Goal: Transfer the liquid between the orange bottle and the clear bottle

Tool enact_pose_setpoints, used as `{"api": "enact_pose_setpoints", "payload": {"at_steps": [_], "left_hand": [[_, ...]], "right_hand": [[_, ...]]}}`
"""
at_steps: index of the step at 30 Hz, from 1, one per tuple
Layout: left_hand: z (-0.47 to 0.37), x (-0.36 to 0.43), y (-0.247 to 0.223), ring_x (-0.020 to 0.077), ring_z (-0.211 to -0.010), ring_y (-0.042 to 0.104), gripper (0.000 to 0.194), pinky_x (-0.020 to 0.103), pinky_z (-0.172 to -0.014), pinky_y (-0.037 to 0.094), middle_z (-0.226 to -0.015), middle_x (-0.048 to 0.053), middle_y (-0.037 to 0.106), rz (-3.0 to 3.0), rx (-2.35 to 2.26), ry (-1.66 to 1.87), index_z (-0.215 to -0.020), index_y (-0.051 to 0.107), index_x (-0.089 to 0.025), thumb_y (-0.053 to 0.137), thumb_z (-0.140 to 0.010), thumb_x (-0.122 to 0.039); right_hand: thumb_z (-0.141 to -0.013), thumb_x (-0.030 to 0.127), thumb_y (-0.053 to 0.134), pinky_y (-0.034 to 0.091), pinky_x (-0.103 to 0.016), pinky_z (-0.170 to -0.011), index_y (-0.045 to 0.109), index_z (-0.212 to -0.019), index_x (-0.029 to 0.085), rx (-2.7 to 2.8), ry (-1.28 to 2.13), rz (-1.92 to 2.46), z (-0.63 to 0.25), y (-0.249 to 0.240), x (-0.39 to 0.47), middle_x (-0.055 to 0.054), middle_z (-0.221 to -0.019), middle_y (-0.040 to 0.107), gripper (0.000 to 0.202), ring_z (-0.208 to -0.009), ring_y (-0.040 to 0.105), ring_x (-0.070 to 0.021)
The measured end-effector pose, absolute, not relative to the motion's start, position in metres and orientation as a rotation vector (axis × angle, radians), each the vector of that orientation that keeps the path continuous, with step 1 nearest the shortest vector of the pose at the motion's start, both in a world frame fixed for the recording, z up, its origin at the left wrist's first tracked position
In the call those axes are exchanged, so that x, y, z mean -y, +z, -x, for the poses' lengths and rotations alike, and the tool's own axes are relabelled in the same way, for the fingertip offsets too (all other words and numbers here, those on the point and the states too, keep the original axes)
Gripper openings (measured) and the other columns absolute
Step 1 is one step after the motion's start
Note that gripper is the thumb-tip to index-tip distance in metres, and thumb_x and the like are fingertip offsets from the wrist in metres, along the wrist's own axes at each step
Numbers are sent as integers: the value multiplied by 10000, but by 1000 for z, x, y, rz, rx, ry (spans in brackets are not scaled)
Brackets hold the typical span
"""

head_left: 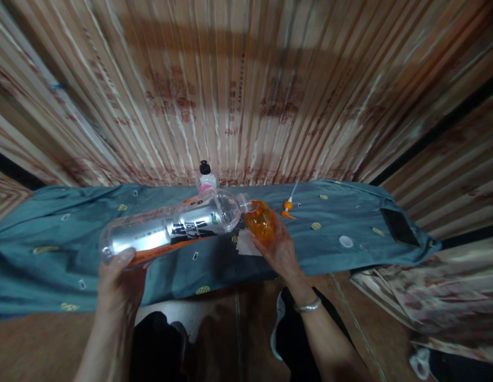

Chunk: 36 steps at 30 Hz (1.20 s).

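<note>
My left hand (pixel 121 276) is closed round the base end of a large clear plastic bottle (pixel 162 231) with a silver and orange label. The bottle lies tilted nearly level, its neck pointing right. Its mouth meets the opening of a small orange translucent bottle (pixel 261 225), which leans toward it. Fingers of my right hand (pixel 278 244) wrap round this orange bottle. Whether liquid is flowing between the two, I cannot tell. Beyond them on the cloth lies an orange pump top (pixel 287 207) with a pale dip tube. A white paper sheet (pixel 247 244) is partly under the orange bottle.
A blue-green patterned cloth (pixel 214 265) covers the narrow table. At the back stands a small bottle with a black cap (pixel 205 172). To the right are a white round lid (pixel 345 242) and a dark phone (pixel 399 227). A pleated curtain (pixel 238 95) hangs behind.
</note>
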<state>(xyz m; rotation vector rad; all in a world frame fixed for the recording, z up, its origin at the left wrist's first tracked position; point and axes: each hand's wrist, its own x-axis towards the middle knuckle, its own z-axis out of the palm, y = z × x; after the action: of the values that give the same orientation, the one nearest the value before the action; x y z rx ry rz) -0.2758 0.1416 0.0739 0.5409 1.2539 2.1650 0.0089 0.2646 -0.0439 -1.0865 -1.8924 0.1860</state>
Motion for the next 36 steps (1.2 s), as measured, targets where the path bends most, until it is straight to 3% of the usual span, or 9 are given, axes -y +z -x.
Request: {"api": "enact_pose_setpoints", "payload": {"at_steps": [3, 8, 13, 20, 25, 36], "left_hand": [[276, -142, 75, 142, -640, 688, 893, 168, -431, 469, -1201, 49, 827, -526, -1268, 2176, -1290, 752, -303, 936, -418, -250], [274, -142, 77, 294, -953, 789, 882, 226, -549, 583, -1213, 63, 820, -524, -1286, 2158, -1266, 756, -305, 938, -404, -267], [272, -141, 77, 342, -1044, 786, 842, 304, -666, 645, -1186, 62, 819, -546, -1293, 2149, -1257, 751, -313, 947, -438, -295], [276, -142, 74, 284, -936, 786, 916, 208, -504, 512, -1184, 63, 819, -575, -1291, 2155, -1318, 726, -319, 960, -432, -315], [274, -142, 75, 361, -1078, 772, 911, 343, -708, 658, -1208, 65, 812, -546, -1292, 2143, -1303, 727, -337, 953, -422, -295], [274, -140, 72, 386, -1186, 745, 880, 394, -830, 675, -1200, 75, 817, -593, -1308, 2133, -1314, 720, -320, 970, -471, -346]], "right_hand": [[-941, 474, 780, 589, -584, -1173, 351, -1670, 204, 1895, 197, 1091, -9, -44, -265, -199, -1561, 640, 887, -1428, 651, -364], [-937, 456, 776, 585, -572, -1179, 363, -1656, 196, 1894, 206, 1103, -9, -43, -264, -201, -1556, 643, 870, -1430, 649, -363], [-934, 446, 784, 594, -574, -1171, 356, -1661, 196, 1896, 189, 1099, -9, -43, -264, -203, -1556, 643, 879, -1422, 656, -366], [-934, 423, 777, 596, -603, -1161, 323, -1682, 227, 1894, 212, 1114, -8, -43, -264, -194, -1557, 643, 897, -1421, 658, -371], [-936, 434, 777, 614, -602, -1141, 321, -1684, 234, 1895, 187, 1106, -8, -43, -264, -192, -1546, 651, 899, -1404, 670, -371], [-922, 407, 797, 591, -575, -1173, 348, -1666, 187, 1914, 203, 1114, -10, -44, -264, -214, -1558, 642, 896, -1432, 653, -366]]}}
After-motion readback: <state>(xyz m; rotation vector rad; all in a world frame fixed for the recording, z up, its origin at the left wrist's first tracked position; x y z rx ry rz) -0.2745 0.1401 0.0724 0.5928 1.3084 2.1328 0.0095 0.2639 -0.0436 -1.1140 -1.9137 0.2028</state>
